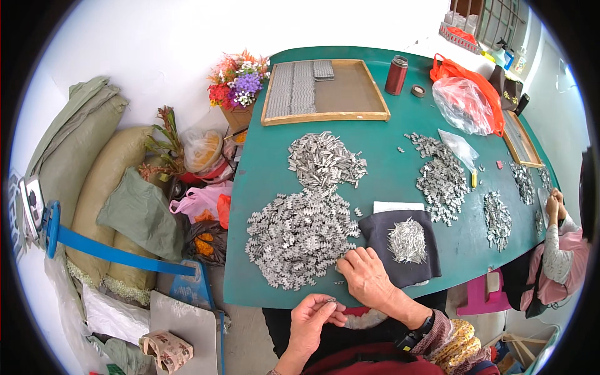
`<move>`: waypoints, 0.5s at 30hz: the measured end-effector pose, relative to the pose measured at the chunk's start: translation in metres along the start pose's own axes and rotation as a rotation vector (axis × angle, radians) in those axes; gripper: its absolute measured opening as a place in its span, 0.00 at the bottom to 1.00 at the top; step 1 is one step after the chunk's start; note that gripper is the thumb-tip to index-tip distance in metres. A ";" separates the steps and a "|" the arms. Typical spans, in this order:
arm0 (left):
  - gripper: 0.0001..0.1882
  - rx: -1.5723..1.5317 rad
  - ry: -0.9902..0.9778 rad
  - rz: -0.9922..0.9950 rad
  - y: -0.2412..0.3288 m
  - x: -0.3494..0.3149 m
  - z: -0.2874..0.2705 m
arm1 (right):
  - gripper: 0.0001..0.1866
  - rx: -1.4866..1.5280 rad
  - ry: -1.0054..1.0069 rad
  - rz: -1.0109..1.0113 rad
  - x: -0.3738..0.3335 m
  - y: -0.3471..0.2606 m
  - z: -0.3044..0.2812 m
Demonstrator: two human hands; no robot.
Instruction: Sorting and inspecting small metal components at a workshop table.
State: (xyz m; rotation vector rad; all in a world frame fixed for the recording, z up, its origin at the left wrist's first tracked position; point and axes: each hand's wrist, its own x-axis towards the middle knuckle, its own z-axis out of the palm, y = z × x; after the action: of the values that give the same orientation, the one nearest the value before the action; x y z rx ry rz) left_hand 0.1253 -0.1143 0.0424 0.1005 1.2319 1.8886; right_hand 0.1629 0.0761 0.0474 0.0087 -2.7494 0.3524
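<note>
My left hand (314,320) is at the table's near edge, thumb and fingers pinched on a small grey metal piece (331,300). My right hand (369,276) rests on the table with its fingers bent down and together, at the right edge of a big heap of toothed grey metal pieces (300,240). Whatever its fingertips hold is hidden. A tiny metal piece (339,282) lies between my hands. Right of my right hand, a dark folded cloth (375,232) bears a pile of thin silvery pins (407,241). Behind the big heap lies a heap of narrow metal pieces (326,159).
On the green table (387,162) stand a wooden-framed tray (350,100) partly filled with grey rows, a dark red flask (396,75) and plastic bags (465,103). More metal heaps (440,178) lie rightward. A co-worker (556,250) sits at right. Sacks (103,194) and a blue-armed device (119,250) stand left.
</note>
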 end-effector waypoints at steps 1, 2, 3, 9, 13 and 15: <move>0.05 -0.002 -0.003 0.005 0.000 0.000 0.000 | 0.12 0.004 -0.003 -0.003 0.000 -0.001 0.000; 0.05 -0.004 0.002 0.004 0.001 0.001 0.000 | 0.12 0.031 0.025 0.017 0.000 -0.002 -0.001; 0.05 -0.010 0.014 0.003 0.001 0.001 0.000 | 0.11 0.061 0.052 0.033 0.001 -0.003 -0.001; 0.05 -0.019 0.035 0.021 0.006 0.006 0.004 | 0.08 0.024 -0.014 -0.006 0.005 -0.009 -0.014; 0.05 -0.025 0.043 0.021 0.003 0.006 0.002 | 0.08 0.041 -0.098 0.033 0.002 -0.007 -0.010; 0.05 -0.020 0.054 0.017 0.003 0.005 0.001 | 0.07 0.082 -0.083 0.046 0.004 -0.008 -0.010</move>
State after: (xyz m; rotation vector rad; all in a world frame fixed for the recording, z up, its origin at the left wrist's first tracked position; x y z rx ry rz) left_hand 0.1202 -0.1106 0.0435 0.0492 1.2519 1.9289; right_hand 0.1630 0.0711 0.0596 -0.0191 -2.8190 0.4880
